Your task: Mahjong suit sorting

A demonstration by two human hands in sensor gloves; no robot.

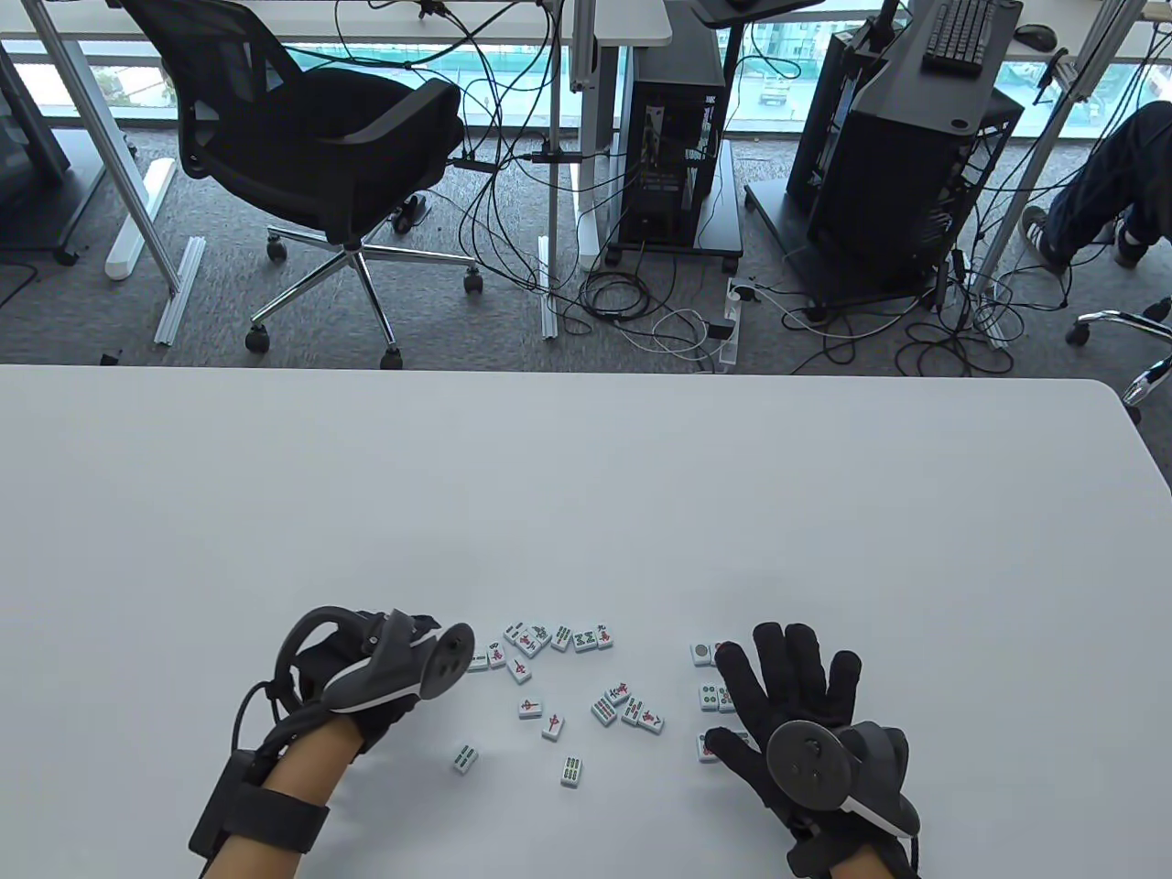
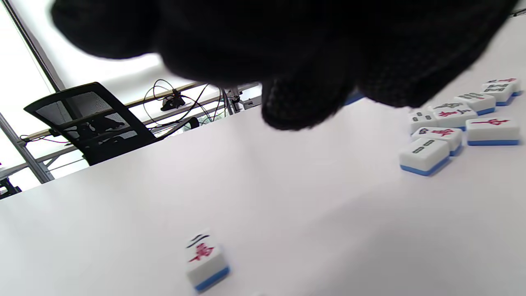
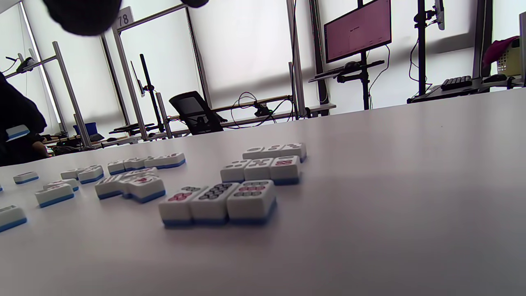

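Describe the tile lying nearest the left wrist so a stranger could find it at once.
Start at the left hand on the white table. Just below and right of it, nearer the person, one tile lies alone. It shows green bars, and no other tile touches it.

Your tiles lie near the table's (image 1: 586, 476) near edge, between your hands. Loose scatter (image 1: 586, 700) sits centre — a short row (image 1: 558, 636) at its far side, two strays (image 1: 517, 762) nearest you. Right of it, three short rows (image 3: 242, 185) stack front to back, partly under your right hand (image 1: 797, 705). Your left hand (image 1: 366, 678) is left of the scatter — chair (image 1: 320, 156) beyond the table.
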